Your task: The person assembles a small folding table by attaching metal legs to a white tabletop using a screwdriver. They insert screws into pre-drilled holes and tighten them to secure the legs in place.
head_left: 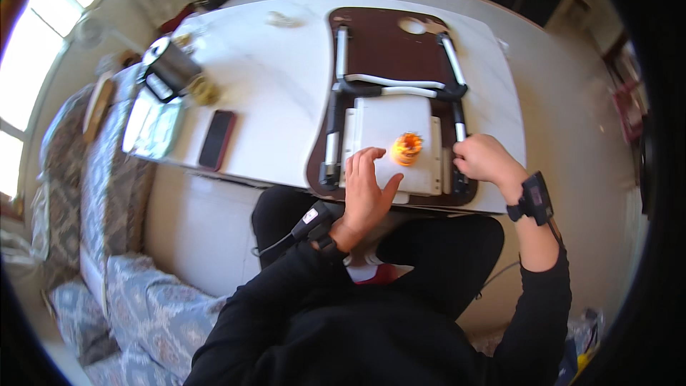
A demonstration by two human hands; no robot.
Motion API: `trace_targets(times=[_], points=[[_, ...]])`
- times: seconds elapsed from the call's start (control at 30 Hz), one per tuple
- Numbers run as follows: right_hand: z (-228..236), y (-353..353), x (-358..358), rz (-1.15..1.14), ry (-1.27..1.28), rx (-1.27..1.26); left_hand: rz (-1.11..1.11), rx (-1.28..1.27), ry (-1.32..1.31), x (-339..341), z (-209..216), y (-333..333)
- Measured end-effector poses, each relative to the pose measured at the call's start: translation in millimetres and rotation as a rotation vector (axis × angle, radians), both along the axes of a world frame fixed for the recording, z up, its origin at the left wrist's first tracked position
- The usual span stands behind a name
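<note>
A brown folding lap table [389, 46] lies with its underside up, its white and black tubular legs folded flat. On the white panel [382, 118] at its near half stands a small orange and yellow bundle [406, 149], perhaps a little tub of thin pieces; its kind is too small to tell. My left hand [367, 189] is just left of the bundle, fingers spread and thumb apart, holding nothing. Beside the lap table's near right leg, my right hand [486, 159] is closed with the fingertips together; what they pinch, if anything, is hidden.
The white marbled table [286, 114] carries a dark phone [217, 141], a steel kettle [170, 68], a glass cup [204, 90] and a pale plastic packet [152, 126] on the left. A small clear item [283, 19] lies at the back. A patterned sofa [153, 297] stands at left.
</note>
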State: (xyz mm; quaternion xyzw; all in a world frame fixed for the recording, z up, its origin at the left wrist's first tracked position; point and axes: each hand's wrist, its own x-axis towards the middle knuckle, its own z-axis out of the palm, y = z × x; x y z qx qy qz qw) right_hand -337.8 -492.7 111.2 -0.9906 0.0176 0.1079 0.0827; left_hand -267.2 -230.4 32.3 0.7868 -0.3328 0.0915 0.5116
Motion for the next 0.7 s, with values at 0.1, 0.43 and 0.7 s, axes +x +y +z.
trace_targets(times=[0.1, 0.43, 0.7], points=[[2.7, 3.6, -3.4, -0.046, 0.014, -0.031, 0.201, -0.02, 0.071, 38.4, -6.6, 41.9], [-0.9, 4.3, -5.8, -0.116, -0.005, -0.017, 0.789, 0.63, 0.042, 193.6, -28.7, 235.5], [0.9, 4.4, -5.3, -0.163, 0.017, 0.025, 0.762, 0.84, 0.226, 237.0, -40.1, 222.9]])
